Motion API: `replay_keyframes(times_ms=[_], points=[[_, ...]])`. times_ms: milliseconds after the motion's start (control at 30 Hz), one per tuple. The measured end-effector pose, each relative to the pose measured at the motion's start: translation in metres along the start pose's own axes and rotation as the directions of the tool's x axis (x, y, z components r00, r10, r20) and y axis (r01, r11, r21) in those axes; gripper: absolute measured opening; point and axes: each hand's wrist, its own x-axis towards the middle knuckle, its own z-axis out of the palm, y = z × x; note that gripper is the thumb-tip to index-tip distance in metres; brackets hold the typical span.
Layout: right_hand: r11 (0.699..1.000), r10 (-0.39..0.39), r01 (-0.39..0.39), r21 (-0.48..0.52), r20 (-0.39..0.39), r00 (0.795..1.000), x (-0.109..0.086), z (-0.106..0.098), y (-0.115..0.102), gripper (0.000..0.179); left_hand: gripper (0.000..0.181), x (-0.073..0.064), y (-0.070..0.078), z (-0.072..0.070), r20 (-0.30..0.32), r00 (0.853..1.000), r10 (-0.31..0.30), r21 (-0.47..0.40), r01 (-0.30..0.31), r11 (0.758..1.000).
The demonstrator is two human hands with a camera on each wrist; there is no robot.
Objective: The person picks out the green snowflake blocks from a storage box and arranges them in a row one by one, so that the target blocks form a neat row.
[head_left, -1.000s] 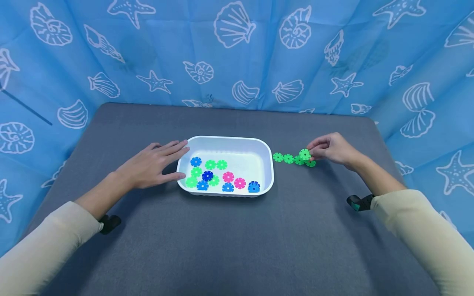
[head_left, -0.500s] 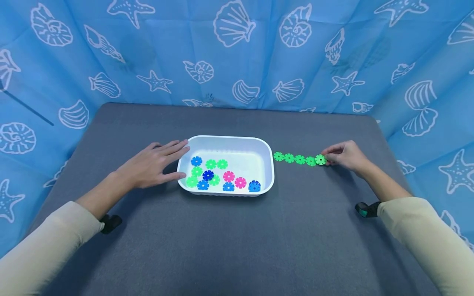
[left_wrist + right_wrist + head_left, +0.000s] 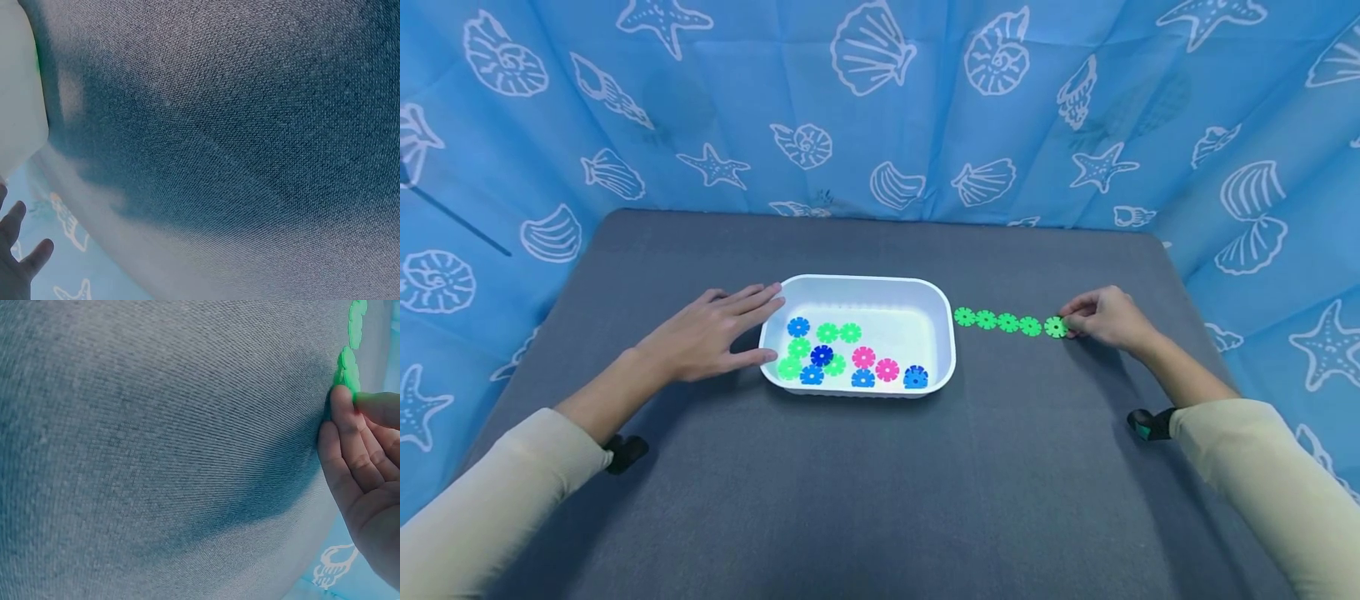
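Note:
My right hand [image 3: 1108, 318] pinches a green notched disc [image 3: 1056, 327] between thumb and fingertips, low over the table. Leftward from it runs a row of several like green discs [image 3: 1008, 322], reaching the tray's right side; a small gap parts the held disc from this row. The right wrist view shows the pinched green disc [image 3: 347, 370] edge-on at the fingertips. With fingers spread, my left hand [image 3: 711, 337] rests at the left rim of a white tray [image 3: 902, 323]. Green, blue and pink notched discs lie scattered in that tray, mostly toward its front and left.
The grey cloth-covered table [image 3: 880, 492] stretches around the tray on all sides. Behind it and at both sides hangs a blue curtain [image 3: 917, 108] with white shell prints. A black wrist strap [image 3: 625, 454] shows under the left sleeve.
My right hand has carried the green disc rightward and down, from above the row to its right end, uncovering the disc beneath. The left hand and tray stay put.

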Motion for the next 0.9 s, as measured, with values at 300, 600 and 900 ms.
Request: replay_keyframes(times_ms=[300, 600, 900], points=[[1.000, -0.002, 0.002, -0.006, -0.008, 1.000, -0.003, -0.002, 0.000, 0.026, 0.085, 0.000, 0.001, 0.000, -0.001, 1.000, -0.005, -0.012, 0.005, 1.000], [0.999, 0.015, -0.019, 0.031, 0.120, 0.993, -0.001, -0.012, -0.005, 0.038, 0.085, 0.000, 0.000, -0.001, 0.013, 1.000, -0.001, -0.008, 0.002, 1.000], [0.998, 0.048, -0.037, -0.042, 0.295, 0.954, 0.018, -0.034, -0.038, 0.057, 0.085, 0.002, 0.000, -0.002, 0.005, 1.000, -0.009, 0.001, 0.009, 1.000]])
